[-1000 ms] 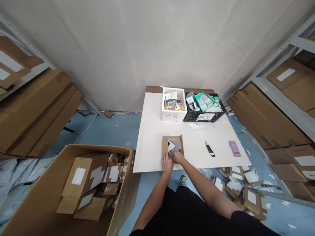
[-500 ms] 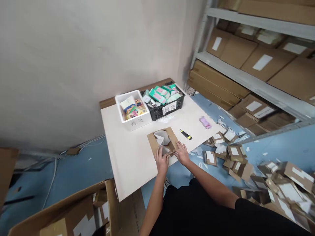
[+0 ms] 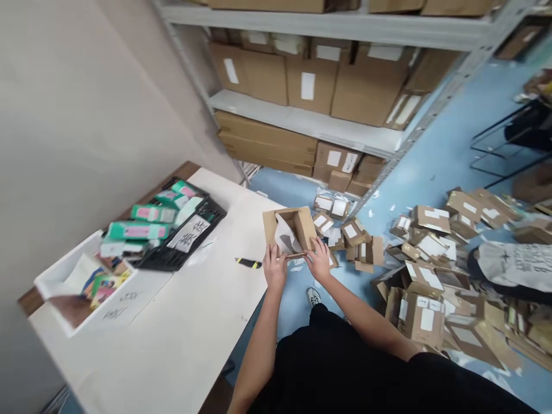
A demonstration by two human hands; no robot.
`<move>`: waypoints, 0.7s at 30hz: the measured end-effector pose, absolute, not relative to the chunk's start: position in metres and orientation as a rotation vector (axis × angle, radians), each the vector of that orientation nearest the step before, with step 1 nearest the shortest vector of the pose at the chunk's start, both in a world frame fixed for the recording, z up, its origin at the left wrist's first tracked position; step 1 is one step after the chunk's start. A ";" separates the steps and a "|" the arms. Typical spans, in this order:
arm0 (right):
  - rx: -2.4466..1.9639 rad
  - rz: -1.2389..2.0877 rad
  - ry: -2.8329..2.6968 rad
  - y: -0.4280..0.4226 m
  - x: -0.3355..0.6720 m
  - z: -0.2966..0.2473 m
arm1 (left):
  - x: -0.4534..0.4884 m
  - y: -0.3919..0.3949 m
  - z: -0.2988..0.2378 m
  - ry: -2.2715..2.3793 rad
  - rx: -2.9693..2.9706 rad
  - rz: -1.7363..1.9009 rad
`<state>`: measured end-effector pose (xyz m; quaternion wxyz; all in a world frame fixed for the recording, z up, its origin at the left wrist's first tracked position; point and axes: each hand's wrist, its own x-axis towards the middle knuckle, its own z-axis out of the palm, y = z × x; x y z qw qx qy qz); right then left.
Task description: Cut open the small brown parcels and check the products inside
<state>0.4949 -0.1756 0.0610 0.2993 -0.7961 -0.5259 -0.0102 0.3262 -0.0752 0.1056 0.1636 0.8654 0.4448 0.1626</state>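
Both hands grip a small open cardboard box (image 3: 304,225), its flaps spread and a crumpled sheet of white paper (image 3: 284,236) inside. My left hand (image 3: 275,267) is closed on the near left edge, and my right hand (image 3: 319,260) is closed on the near right edge. The box is held out beyond the right edge of the white table (image 3: 207,322), over the floor. On the tabletop, left of my left hand, lies a black and yellow utility knife (image 3: 248,263).
A black crate (image 3: 164,256) of green and pink packets and a white foam box (image 3: 125,287) stand on the table. Metal shelves (image 3: 302,118) with cartons rise ahead. Many opened cardboard boxes (image 3: 422,316) litter the blue floor at right, near a white printed sack (image 3: 517,261).
My view has swung right. Both hands have carried the cardboard box off the table, past its right edge. The knife remains on the tabletop.
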 end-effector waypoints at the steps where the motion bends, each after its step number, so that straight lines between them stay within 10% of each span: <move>1: -2.180 -0.020 -1.357 -0.183 0.517 0.061 | 0.354 -0.074 0.104 1.197 2.478 0.430; 10: -2.648 0.461 -0.950 -0.227 0.665 0.048 | 0.505 -0.045 0.093 0.823 2.416 -0.084; 21: -2.275 0.441 -1.372 -0.191 0.617 0.016 | 0.407 -0.059 0.091 1.092 2.356 0.190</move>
